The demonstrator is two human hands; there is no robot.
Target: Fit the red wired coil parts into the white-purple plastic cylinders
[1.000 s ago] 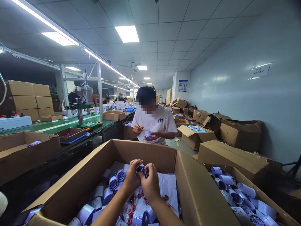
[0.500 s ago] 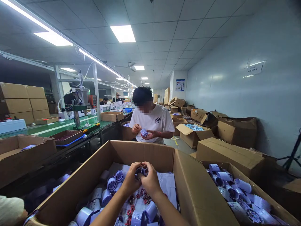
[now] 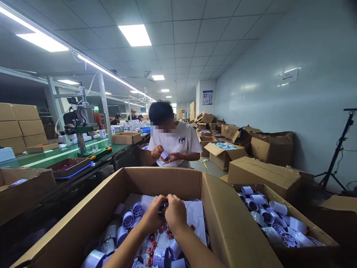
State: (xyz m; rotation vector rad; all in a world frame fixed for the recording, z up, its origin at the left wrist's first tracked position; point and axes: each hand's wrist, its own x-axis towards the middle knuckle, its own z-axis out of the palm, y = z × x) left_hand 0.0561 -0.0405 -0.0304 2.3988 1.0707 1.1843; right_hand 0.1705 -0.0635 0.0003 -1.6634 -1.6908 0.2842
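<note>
My left hand (image 3: 152, 216) and my right hand (image 3: 175, 214) meet over a large cardboard box (image 3: 164, 180). Both are closed around a round plastic housing (image 3: 162, 210); its dark hollow shows between them, while my fingers hide most of the rest. Below, inside the box, lie pale violet cup-shaped housings (image 3: 128, 220), some with spoked ends. Small red parts with wires (image 3: 152, 247) are scattered on a white sheet (image 3: 196, 214) under my hands.
Across the box a person (image 3: 175, 143) holds a similar housing (image 3: 165, 155). A box of housings (image 3: 279, 208) stands at the right. A green bench (image 3: 50, 158) with a press (image 3: 83, 123) runs along the left. A tripod (image 3: 337, 156) stands far right.
My view has turned slightly right, bringing the tripod more fully into sight. My right hand has turned, its back now covering more of the housing. Both hands keep hold of it.
</note>
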